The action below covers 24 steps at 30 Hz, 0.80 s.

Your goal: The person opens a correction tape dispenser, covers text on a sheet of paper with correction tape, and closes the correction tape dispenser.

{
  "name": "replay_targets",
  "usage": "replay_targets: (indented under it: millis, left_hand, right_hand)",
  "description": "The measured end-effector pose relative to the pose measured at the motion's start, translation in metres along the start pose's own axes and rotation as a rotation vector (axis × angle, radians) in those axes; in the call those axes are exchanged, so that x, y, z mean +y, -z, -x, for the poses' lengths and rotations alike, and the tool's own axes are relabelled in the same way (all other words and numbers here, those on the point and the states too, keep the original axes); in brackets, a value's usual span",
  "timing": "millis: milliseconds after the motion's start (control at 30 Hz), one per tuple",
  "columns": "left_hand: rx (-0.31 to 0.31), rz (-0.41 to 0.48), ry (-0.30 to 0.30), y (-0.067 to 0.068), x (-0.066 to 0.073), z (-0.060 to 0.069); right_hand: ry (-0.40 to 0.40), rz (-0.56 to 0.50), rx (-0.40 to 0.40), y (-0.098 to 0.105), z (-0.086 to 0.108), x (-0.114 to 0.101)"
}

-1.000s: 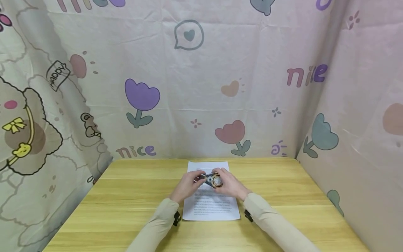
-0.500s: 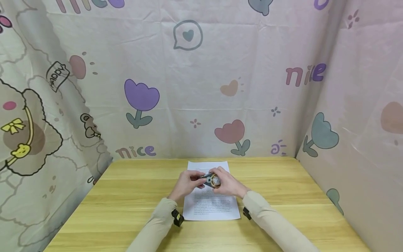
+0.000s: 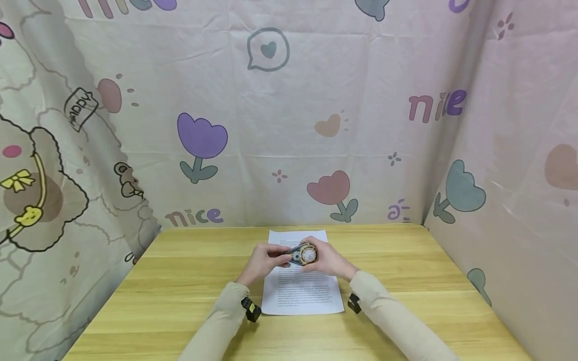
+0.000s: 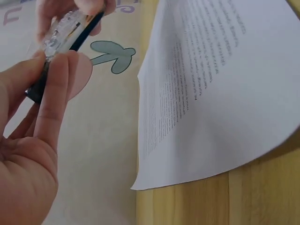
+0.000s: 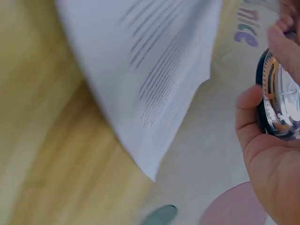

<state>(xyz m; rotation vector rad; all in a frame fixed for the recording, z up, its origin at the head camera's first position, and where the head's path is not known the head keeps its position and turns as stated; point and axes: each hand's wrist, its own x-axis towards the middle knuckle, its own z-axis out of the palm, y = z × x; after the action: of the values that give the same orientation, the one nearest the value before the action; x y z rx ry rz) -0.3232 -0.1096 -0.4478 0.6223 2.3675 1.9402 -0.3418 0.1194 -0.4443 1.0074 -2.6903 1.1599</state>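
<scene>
A teardrop-shaped correction tape (image 3: 309,254) with a dark back and a clear case over its round spool is held above a printed sheet of paper (image 3: 304,297). My left hand (image 3: 259,263) pinches its narrow end between thumb and fingers. Around the wide, round end curls my right hand (image 3: 331,260), thumb on the near side. The left wrist view shows the dark narrow tip poking out past the left fingers (image 4: 52,101). In the right wrist view, orange gear teeth show inside the clear case, with the right hand (image 5: 269,157) along its edge.
The paper lies flat on a light wooden table (image 3: 198,281), its text facing up. A patterned cloth (image 3: 271,110) hangs behind the table and along both sides. A small black device (image 3: 251,309) is strapped at each wrist.
The correction tape has turned so its round spool faces the head camera more fully. My left hand has shifted slightly left, and its fingers have settled nearer the narrow end.
</scene>
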Motion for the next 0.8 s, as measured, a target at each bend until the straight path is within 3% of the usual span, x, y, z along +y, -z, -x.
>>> replay_targets:
  millis: [233, 333, 400, 500, 700, 800]
  left_hand:
    - [0.083, 0.152, 0.013, -0.001, 0.001, -0.002]
    - [0.111, 0.190, -0.013, -0.002, 0.005, -0.003]
    - [0.118, 0.205, -0.028, -0.002, 0.007, -0.003]
    - [0.119, 0.180, -0.029, -0.002, 0.009, -0.003]
    - [0.087, 0.018, -0.033, 0.000, 0.012, -0.002]
    - [0.070, -0.044, -0.047, -0.001, 0.026, 0.003]
  right_hand:
    - [-0.261, -0.505, 0.047, 0.002, -0.004, -0.004]
    - [-0.300, -0.732, 0.042, 0.002, -0.005, -0.008]
    - [-0.298, -0.813, 0.050, 0.001, -0.007, -0.012]
    - [-0.292, -0.824, 0.067, 0.001, -0.008, -0.014]
    - [-0.315, -0.762, 0.081, 0.002, -0.005, -0.009]
    - [-0.333, -0.717, 0.091, 0.005, -0.004, -0.008]
